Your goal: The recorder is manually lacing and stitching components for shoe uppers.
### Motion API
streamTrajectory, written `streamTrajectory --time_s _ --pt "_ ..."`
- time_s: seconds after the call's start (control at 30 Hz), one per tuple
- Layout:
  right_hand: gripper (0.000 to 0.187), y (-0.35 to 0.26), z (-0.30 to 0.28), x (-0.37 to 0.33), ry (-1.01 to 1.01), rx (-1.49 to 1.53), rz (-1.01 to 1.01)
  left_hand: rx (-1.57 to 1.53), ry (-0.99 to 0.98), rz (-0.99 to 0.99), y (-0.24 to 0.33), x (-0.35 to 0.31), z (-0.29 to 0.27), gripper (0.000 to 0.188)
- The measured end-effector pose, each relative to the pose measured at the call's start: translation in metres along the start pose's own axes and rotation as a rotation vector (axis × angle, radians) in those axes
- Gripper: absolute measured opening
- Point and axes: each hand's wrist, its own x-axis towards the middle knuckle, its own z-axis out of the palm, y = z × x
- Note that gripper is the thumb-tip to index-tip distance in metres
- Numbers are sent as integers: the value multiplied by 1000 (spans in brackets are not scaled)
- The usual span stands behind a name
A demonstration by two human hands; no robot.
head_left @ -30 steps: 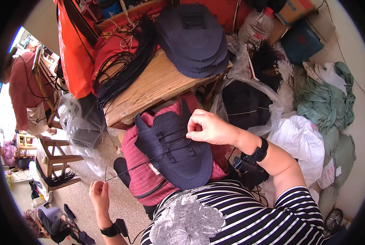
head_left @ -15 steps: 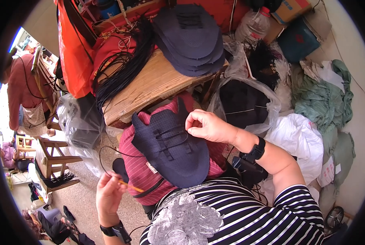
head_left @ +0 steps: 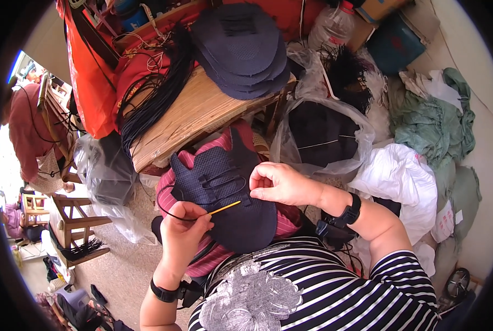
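Note:
A dark navy knit shoe upper (head_left: 249,223) lies across my lap on red striped cloth. Black lace (head_left: 223,179) runs in several rows through the loops at its middle. My left hand (head_left: 184,231) is closed on a thin yellow needle (head_left: 224,207), whose tip points right over the upper, close to the loops. From those fingers a length of black lace curves up and back toward the upper's left side. My right hand (head_left: 285,186) rests at the upper's right side with thumb and forefinger pinched; what is between them is hidden.
Ahead, a wooden bench (head_left: 175,124) bears stacked navy uppers (head_left: 238,47) and a bundle of black laces (head_left: 158,94). To its right stands a clear plastic bag (head_left: 324,135) with dark pieces inside. White bags (head_left: 395,176) lie farther right; a wooden stool (head_left: 78,220) stands left.
My left hand has come up and to the right with the needle, from beside my lap to over the upper. My right hand has shifted slightly down along the upper's edge.

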Motion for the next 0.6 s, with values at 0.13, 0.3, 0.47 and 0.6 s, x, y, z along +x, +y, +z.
streamTrajectory --time_s 0.13,0.3,0.47,0.6 --pt "21 -5 1 0 -37 -34 -1 56 6 -21 2 4 2 11" --pt "24 -3 2 3 -78 -15 6 88 56 10 15 7 10 9" --pt "23 -1 1 5 -82 -31 -25 58 65 -28 5 6 1 9" --pt "23 0 1 9 -97 -25 -11 46 44 -42 0 4 11 10"
